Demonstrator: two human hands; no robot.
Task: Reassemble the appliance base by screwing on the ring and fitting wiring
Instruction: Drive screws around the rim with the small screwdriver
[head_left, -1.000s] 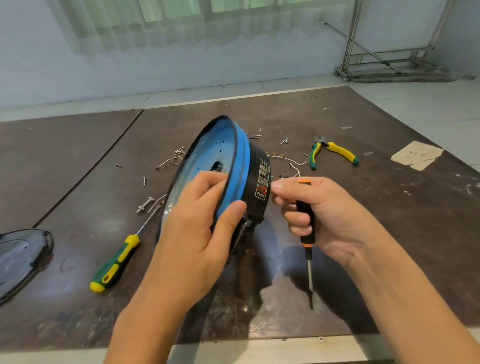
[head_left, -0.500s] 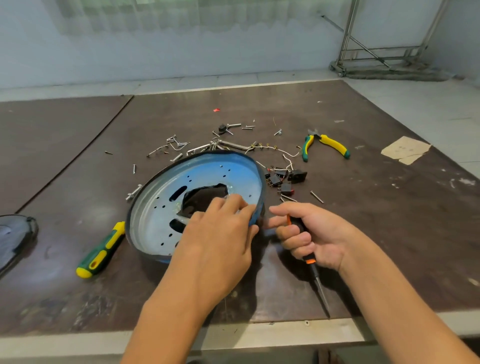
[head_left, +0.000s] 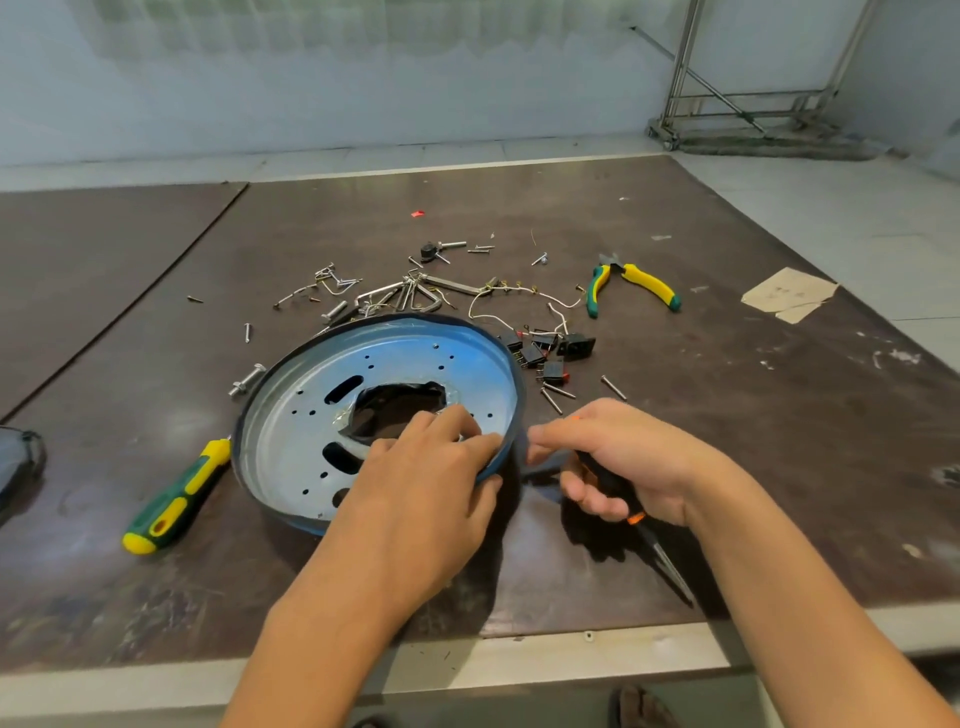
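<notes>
The round blue appliance base (head_left: 311, 415) lies nearly flat on the dark table, its metal underside up, with several holes and a black central opening (head_left: 400, 410). My left hand (head_left: 426, 483) grips its near right rim, fingers over the plate and thumb under the edge. My right hand (head_left: 618, 457) holds a black-and-orange screwdriver (head_left: 649, 540), shaft pointing toward me, while its index finger touches the rim. White wiring with black switch parts (head_left: 550, 348) lies just beyond the base on the right.
A green-yellow screwdriver (head_left: 176, 499) lies left of the base. Loose screws, bolts and metal clips (head_left: 395, 296) are scattered behind it. Green-yellow pliers (head_left: 634, 286) sit far right, a cardboard scrap (head_left: 789, 301) beyond. A dark lid (head_left: 21, 462) shows at the left edge.
The base went from standing tilted on its edge to lying nearly flat on the table. Both hands came down with it, and the right hand's screwdriver now lies lower.
</notes>
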